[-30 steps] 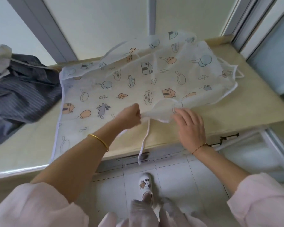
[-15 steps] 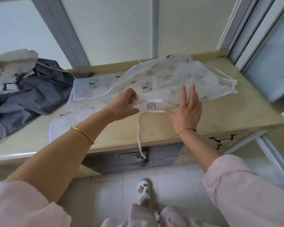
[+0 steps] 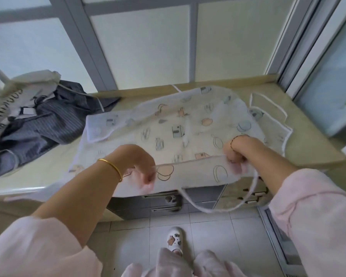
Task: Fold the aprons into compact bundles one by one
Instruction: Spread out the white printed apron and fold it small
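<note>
Left hand [image 3: 137, 166], right hand [image 3: 235, 151] pinch near edge of printed apron [image 3: 188, 134] — rest lies beyond on counter [image 3: 316, 148] — fold runs left-right

We see a pale beige counter [image 3: 312, 140] running along the window, with a raised lip at its back edge. On it we find a sheer white apron [image 3: 180, 132] printed with small cartoon shapes, spread across the middle, its near edge lifted off the surface. At the left end we see a dark striped cloth [image 3: 46, 124] heaped up, and a light fabric [image 3: 18, 96] with dark lettering partly on top of it.
</note>
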`<state>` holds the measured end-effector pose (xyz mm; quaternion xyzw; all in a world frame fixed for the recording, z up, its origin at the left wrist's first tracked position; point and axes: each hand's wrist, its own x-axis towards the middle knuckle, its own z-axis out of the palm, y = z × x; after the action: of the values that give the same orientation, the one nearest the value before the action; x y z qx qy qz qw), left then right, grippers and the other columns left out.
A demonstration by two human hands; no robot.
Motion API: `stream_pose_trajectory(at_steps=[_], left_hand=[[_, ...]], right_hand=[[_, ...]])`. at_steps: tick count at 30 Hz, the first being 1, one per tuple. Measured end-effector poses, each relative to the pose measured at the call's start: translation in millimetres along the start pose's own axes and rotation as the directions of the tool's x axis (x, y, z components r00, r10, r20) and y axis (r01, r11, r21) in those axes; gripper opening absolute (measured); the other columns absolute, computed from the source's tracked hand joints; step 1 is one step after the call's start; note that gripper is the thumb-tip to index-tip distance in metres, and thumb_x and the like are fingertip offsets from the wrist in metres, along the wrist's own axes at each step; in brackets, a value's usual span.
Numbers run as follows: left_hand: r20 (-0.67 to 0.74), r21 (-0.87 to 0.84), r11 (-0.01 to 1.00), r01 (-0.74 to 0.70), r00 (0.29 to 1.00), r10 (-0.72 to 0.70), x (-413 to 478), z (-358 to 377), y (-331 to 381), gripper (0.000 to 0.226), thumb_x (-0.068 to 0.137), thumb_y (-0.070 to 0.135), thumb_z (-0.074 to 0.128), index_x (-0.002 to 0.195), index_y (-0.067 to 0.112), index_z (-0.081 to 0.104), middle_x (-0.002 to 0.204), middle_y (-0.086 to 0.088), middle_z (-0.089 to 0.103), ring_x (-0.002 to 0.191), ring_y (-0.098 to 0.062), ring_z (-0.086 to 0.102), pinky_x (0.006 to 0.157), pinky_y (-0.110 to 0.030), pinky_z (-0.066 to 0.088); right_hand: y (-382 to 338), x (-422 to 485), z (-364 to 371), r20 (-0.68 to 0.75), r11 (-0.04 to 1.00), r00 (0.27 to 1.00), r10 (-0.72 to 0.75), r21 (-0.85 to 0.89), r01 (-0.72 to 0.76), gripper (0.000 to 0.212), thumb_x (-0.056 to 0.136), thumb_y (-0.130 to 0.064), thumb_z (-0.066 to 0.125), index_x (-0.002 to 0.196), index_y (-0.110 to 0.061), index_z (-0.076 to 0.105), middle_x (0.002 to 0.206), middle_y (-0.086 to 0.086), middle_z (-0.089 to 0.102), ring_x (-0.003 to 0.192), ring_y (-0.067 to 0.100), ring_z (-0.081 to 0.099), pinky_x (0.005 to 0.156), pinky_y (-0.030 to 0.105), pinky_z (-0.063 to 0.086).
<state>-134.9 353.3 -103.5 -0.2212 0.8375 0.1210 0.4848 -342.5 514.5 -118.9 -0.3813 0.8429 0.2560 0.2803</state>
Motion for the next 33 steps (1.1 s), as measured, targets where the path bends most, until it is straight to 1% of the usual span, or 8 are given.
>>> stream_pose_trajectory(at_steps=[4,8,11,14,16,21,27,33], left_hand=[[0.226,-0.198,0.976,0.091,0.973,-0.044,-19.2,-31.1,-13.7,0.028,0.09,0.011,0.06,0.119,0.013,0.059,0.102,0.003,0.059,0.101,-0.019,0.052,0.088,-0.032,0.045],[0.174,-0.211,0.966,0.152,0.978,-0.116,-21.3,-74.7,-49.8,0.024,0.083,0.017,0.067,0.107,0.017,0.066,0.116,-0.01,0.066,0.11,-0.032,0.061,0.1,-0.05,0.045],[0.054,-0.29,0.944,0.154,0.988,-0.144,-4.1,-105.8,-74.5,0.028,0.087,0.01,0.055,0.112,0.013,0.065,0.113,-0.012,0.068,0.106,-0.032,0.064,0.096,-0.051,0.048],[-0.089,-0.306,0.946,0.107,0.986,-0.14,32.8,-119.1,-85.6,0.037,0.09,0.012,0.054,0.126,0.017,0.059,0.13,-0.008,0.055,0.112,-0.03,0.059,0.093,-0.044,0.052],[-0.179,-0.21,0.976,0.056,0.979,-0.095,60.9,-117.7,-86.4,0.037,0.095,0.014,0.05,0.131,0.013,0.053,0.132,-0.007,0.05,0.11,-0.025,0.053,0.097,-0.034,0.047],[-0.196,-0.151,0.987,-0.057,0.98,0.027,126.7,-107.6,-96.0,0.029,0.097,0.019,0.044,0.119,0.003,0.056,0.123,-0.011,0.056,0.107,-0.027,0.051,0.094,-0.033,0.039],[-0.19,-0.319,0.942,-0.104,0.981,0.044,161.1,-127.4,-128.1,0.026,0.093,0.02,0.053,0.11,0.002,0.06,0.108,-0.01,0.059,0.089,-0.019,0.045,0.079,-0.027,0.036],[0.105,-0.704,0.708,0.055,0.994,0.028,125.9,-203.5,-174.5,0.01,0.078,0.007,0.065,0.087,0.001,0.065,0.085,-0.012,0.07,0.077,-0.023,0.066,0.078,-0.029,0.051]], right_hand=[[10.5,-9.5,-47.1,0.204,0.984,0.979,0.007,-0.173,0.029,0.013,0.081,-0.016,0.062,0.09,-0.012,0.071,0.077,0.003,0.065,0.069,0.019,0.057,0.071,0.03,0.049],[15.1,2.5,-110.6,0.187,0.995,0.982,0.001,-0.096,0.017,0.016,0.083,-0.006,0.062,0.097,-0.009,0.069,0.089,0.005,0.07,0.078,0.022,0.066,0.078,0.034,0.053],[0.8,28.3,-148.1,-0.104,0.999,0.993,0.048,0.01,-0.047,0.016,0.087,-0.005,0.056,0.095,-0.008,0.069,0.09,0.007,0.069,0.086,0.027,0.067,0.086,0.04,0.053],[-30.7,69.9,-161.7,-0.547,0.992,0.829,0.116,0.02,-0.126,0.028,0.092,-0.01,0.043,0.109,-0.014,0.065,0.113,0.004,0.065,0.112,0.025,0.058,0.1,0.04,0.033],[-46.2,103.8,-159.3,-0.636,0.986,0.77,0.057,-0.085,-0.144,0.032,0.095,-0.01,0.037,0.108,-0.017,0.065,0.109,0.0,0.066,0.11,0.022,0.056,0.106,0.04,0.024],[-63.9,171.5,-142.8,-0.596,0.969,0.801,-0.053,-0.223,-0.102,0.031,0.096,-0.016,0.038,0.11,-0.027,0.063,0.109,-0.003,0.064,0.11,0.021,0.053,0.115,0.047,0.013],[-63.9,214.9,-148.2,-0.518,0.961,0.839,-0.168,-0.274,0.024,0.031,0.095,-0.02,0.043,0.118,-0.03,0.061,0.141,0.003,0.039,0.13,0.025,0.033,0.11,0.045,0.022],[-73.3,226.0,-203.1,-0.071,0.958,0.99,-0.118,-0.27,0.095,0.007,0.086,-0.013,0.05,0.084,-0.01,0.056,0.086,0.002,0.05,0.071,0.02,0.049,0.074,0.033,0.041]])
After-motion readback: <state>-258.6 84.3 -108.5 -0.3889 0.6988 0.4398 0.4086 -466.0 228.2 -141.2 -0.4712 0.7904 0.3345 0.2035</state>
